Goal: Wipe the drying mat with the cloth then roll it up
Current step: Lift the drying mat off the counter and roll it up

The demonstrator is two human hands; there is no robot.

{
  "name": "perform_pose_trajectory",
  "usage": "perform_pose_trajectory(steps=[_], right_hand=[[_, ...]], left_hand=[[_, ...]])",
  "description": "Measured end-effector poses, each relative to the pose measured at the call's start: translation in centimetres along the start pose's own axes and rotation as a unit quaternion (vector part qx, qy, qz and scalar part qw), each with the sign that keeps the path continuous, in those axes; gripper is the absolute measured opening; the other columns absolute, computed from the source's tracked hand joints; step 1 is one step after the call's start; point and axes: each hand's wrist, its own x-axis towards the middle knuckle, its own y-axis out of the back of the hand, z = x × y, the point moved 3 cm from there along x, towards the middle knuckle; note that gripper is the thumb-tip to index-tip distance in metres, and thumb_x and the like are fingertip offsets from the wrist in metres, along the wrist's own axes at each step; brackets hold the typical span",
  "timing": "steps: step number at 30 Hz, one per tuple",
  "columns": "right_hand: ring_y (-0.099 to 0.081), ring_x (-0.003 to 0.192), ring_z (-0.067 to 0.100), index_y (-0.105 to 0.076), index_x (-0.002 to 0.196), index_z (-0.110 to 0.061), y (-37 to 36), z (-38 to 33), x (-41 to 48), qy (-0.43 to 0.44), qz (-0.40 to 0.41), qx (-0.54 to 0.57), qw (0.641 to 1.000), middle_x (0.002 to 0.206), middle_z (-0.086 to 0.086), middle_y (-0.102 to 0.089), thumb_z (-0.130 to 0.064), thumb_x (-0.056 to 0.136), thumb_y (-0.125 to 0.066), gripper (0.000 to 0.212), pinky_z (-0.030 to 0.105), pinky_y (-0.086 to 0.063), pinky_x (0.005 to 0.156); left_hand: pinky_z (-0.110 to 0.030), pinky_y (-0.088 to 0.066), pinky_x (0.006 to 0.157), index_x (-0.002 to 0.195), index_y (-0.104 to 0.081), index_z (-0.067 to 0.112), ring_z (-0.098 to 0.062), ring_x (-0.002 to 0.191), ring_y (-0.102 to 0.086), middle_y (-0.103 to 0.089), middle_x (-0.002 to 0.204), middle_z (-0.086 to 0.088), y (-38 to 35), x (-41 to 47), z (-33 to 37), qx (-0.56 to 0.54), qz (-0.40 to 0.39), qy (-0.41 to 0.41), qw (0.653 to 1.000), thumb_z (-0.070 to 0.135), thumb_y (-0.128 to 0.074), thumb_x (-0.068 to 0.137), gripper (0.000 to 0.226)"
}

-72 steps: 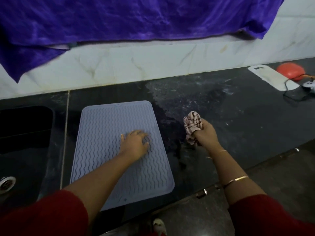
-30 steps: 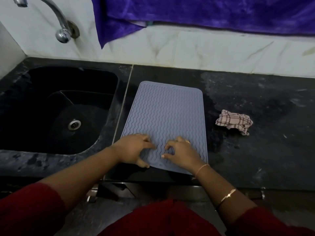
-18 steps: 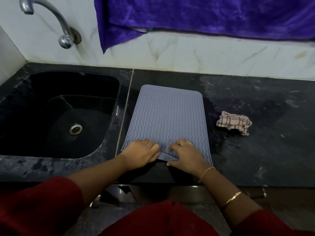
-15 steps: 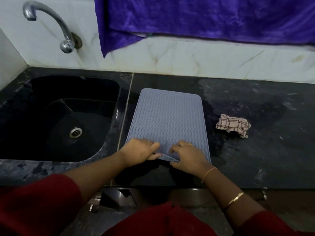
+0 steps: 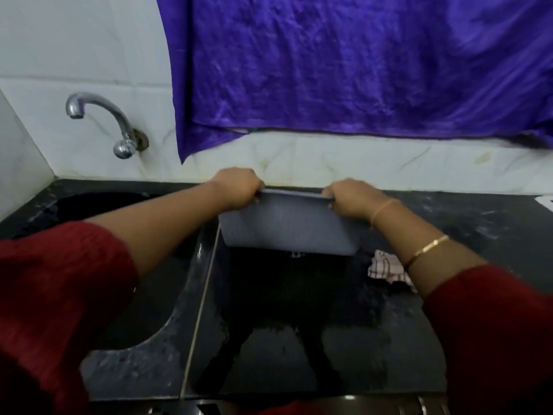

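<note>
Right now both the left hand point(image 5: 239, 187) and the right hand point(image 5: 350, 196) are clenched on the far fold of the mat point(image 5: 287, 226), which sits doubled over at the back of the counter point(image 5: 299, 339), with the cloth point(image 5: 387, 269) beside it. Likely trouble: a springy mat could uncurl if either hold slackens, or roll crooked under uneven pressure.

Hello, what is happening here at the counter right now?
A person in red sleeves grips a grey-blue drying mat with both hands, the left hand and right hand at its raised edge, over the black counter. The mat is lifted or folded over, not lying flat, and it is not a finished roll yet. The checked cloth lies loose on the counter beside the right forearm. The sink and tap are to the left.
</note>
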Motion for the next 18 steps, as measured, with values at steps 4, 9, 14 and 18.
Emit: perform_pose_trajectory(steps=[4, 9, 14, 18], right_hand=[[-0.059, 0.102, 0.037, -0.067, 0.099, -0.018, 9.6, 1.4, 3.8, -0.015, 0.123, 0.004, 0.992, 0.11, 0.02, -0.065, -0.006, 0.082, -0.052, 0.025, 0.035, -0.046, 0.082], [-0.059, 0.096, 0.044, -0.066, 0.097, -0.018, 17.8, 2.1, 5.8, -0.022, 0.262, -0.03, 0.964, 0.104, 0.023, -0.065, -0.001, 0.077, -0.048, 0.032, 0.041, -0.047, 0.076], [-0.059, 0.099, 0.046, -0.065, 0.102, -0.015, 19.3, 2.1, 7.2, -0.038, 0.302, -0.045, 0.952, 0.106, 0.026, -0.063, 0.001, 0.077, -0.048, 0.034, 0.044, -0.049, 0.079], [-0.058, 0.101, 0.046, -0.064, 0.105, -0.014, 18.9, 2.5, 8.5, -0.039, 0.304, -0.029, 0.952, 0.109, 0.025, -0.063, 0.003, 0.078, -0.046, 0.037, 0.044, -0.049, 0.08]], left_hand=[[-0.04, -0.046, 0.082, 0.112, -0.06, 0.011, -0.038, 0.101, -0.058, -0.062, 0.11, -0.023, 7.6, 2.8, -3.3, -0.006, 0.135, 0.065, 0.989, 0.011, -0.046, 0.09, 0.026], [-0.045, -0.045, 0.076, 0.112, -0.054, 0.005, -0.042, 0.097, -0.058, -0.062, 0.105, -0.026, 14.9, 4.8, -5.7, 0.043, 0.252, 0.103, 0.961, -0.002, -0.042, 0.088, 0.028], [-0.046, -0.045, 0.082, 0.114, -0.057, 0.001, -0.043, 0.103, -0.057, -0.06, 0.112, -0.026, 16.6, 6.3, -6.8, 0.06, 0.241, 0.147, 0.957, -0.006, -0.04, 0.087, 0.033], [-0.046, -0.046, 0.079, 0.114, -0.054, 0.0, -0.042, 0.101, -0.058, -0.06, 0.111, -0.025, 16.7, 7.2, -7.4, 0.071, 0.26, 0.168, 0.948, -0.008, -0.04, 0.088, 0.03]])
